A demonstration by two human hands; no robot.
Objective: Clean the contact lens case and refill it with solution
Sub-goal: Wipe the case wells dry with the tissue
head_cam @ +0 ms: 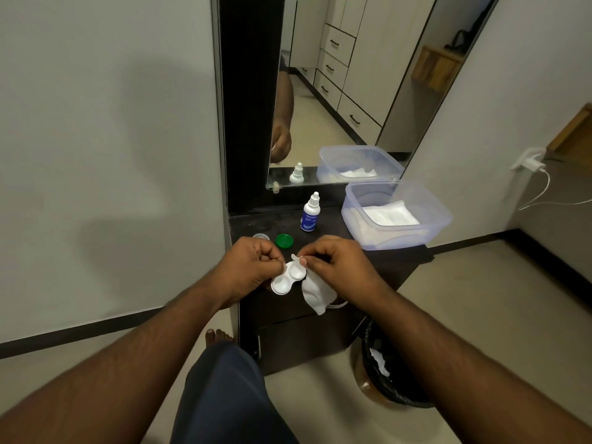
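Note:
A white two-well contact lens case (pixel 287 279) is held above the dark stand, both wells uncapped and facing up. My left hand (pixel 253 267) grips its left side with curled fingers. My right hand (pixel 333 267) pinches a white tissue (pixel 315 294) at the case's far well; the rest of the tissue hangs below the hand. A green cap (pixel 284 241) lies on the stand just beyond my hands, with a clear cap (pixel 261 236) to its left. The solution bottle (pixel 310 213), white with a blue label, stands upright behind them.
A clear plastic tub (pixel 429 216) with folded white tissues sits at the stand's right rear. A mirror (pixel 336 91) rises behind the dark stand (pixel 323 318). A black-lined waste bin (pixel 389 363) holding crumpled tissue stands on the floor at right. A charger cable (pixel 541 190) hangs on the right wall.

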